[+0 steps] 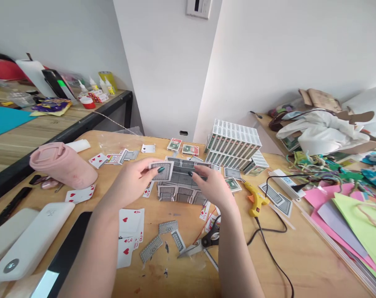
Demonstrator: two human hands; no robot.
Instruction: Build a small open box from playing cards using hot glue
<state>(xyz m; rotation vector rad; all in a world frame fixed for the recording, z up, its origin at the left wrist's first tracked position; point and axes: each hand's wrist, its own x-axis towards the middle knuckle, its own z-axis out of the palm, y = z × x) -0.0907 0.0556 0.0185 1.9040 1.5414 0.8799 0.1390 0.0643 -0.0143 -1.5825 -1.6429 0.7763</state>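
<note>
A box-like structure built of grey-backed playing cards (pixel 177 193) stands on the wooden table in the middle. My left hand (pixel 140 176) pinches a grey-backed card (pixel 165 171) upright at the structure's left end, thumb on the card's face. At the right end, my right hand (pixel 211 182) has its thumb and fingers apart, near or against the upper cards; whether the fingertips touch them is hard to tell. Cut card pieces (pixel 151 248) and open black-handled scissors (pixel 200 245) lie in front of the structure.
Stacked card boxes (pixel 233 142) rise behind on the right. A yellow glue gun (pixel 255 199) with its cord and a power strip (pixel 286 182) lie right. Coloured paper (pixel 351 231) is far right. At left are a pink pouch (pixel 63 165), a white power bank (pixel 32 242) and loose cards (pixel 130 234).
</note>
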